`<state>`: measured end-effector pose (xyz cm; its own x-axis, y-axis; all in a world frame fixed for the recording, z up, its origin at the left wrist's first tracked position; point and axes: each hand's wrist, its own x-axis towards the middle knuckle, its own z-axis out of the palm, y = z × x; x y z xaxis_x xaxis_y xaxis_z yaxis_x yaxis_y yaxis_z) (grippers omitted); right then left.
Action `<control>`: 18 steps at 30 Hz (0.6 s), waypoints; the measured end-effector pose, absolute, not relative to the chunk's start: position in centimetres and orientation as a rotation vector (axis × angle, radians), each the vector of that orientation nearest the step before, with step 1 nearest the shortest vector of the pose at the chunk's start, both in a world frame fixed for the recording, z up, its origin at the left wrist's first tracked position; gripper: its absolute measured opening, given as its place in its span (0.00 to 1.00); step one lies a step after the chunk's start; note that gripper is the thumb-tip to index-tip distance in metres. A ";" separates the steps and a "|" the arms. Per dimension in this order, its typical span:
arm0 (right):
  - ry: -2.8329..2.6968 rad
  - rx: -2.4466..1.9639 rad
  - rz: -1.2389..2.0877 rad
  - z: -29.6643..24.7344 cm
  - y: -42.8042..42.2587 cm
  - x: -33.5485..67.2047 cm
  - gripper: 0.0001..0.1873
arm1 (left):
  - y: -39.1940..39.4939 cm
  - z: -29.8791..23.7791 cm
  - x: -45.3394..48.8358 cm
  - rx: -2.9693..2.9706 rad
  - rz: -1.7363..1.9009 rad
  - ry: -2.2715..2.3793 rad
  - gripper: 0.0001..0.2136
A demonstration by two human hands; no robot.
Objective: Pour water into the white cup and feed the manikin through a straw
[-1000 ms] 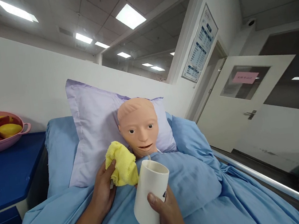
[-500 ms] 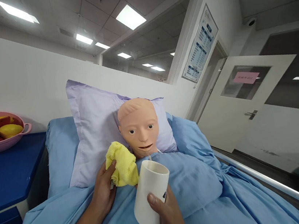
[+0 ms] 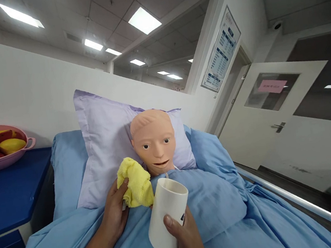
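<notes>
White cup [image 3: 164, 211] in the curled right hand [image 3: 186, 236], yellow cloth [image 3: 136, 184] in the half-curled left hand [image 3: 115, 210]

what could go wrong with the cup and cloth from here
The white cup leans in the right hand; if there is liquid inside, which I can't see, it might spill onto the blue cover. The clear straw sticks up near the manikin's head and could poke it. The yellow cloth, bunched in the left hand beside the cup, might bump it.
</notes>
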<state>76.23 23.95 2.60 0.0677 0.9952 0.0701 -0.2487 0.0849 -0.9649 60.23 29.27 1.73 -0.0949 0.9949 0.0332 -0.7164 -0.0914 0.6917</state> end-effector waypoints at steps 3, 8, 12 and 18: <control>-1.010 -0.991 1.227 2.6 24.0 76.2 0.36 | 29.3 1.6 60.2 0.609 1.587 0.604 0.24; -0.972 -0.963 1.229 2.5 24.0 76.3 0.35 | 29.4 1.7 60.2 0.616 1.580 0.624 0.22; -0.925 -0.921 1.235 2.5 24.0 76.2 0.34 | 29.4 1.8 60.3 0.613 1.584 0.616 0.22; -0.887 -0.896 1.241 2.5 24.1 76.2 0.35 | 29.6 1.5 60.2 0.602 1.582 0.614 0.25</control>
<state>76.23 24.13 2.49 0.1102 0.9917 0.0660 -0.3835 0.1037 -0.9177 60.22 29.57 1.49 -0.0906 0.9955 0.0284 -0.7156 -0.0849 0.6933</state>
